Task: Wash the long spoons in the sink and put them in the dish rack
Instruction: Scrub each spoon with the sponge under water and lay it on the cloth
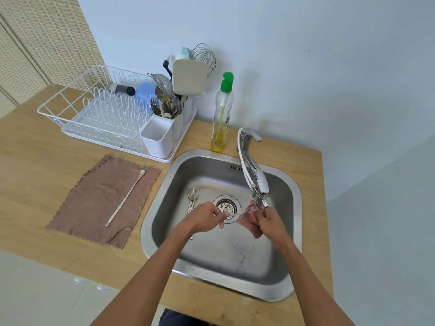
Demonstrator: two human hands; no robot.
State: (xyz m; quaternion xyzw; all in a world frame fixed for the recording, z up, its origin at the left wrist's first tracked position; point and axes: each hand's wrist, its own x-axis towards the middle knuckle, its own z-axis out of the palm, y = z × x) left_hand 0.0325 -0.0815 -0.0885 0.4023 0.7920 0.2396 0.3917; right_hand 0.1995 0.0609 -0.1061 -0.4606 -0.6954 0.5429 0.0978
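My left hand (207, 216) is closed in a pinch around the handle of a thin metal spoon (235, 214), holding it level over the drain (226, 206) of the sink (164, 184). My right hand (270, 220) is curled tight around a pink scrubbing cloth (249, 222), which is pressed against the far end of that spoon, just under the spout of the faucet (253, 170); I cannot tell whether water is running. Behind my left hand, a few more long spoons (192, 198) lie bunched together on the sink floor, bowls pointing away from me, partly hidden by my wrist. Out on the wooden counter (35, 161) to the left of the sink, one pale long spoon (126, 196) lies diagonally on a brown towel (94, 201). Beyond the towel stands the white dish rack (94, 109), with a cutlery holder (157, 137) at its near corner and other utensils crowded in the cups behind it. A dish soap bottle (222, 114) with a green cap stands between the rack and the faucet, against the wall.
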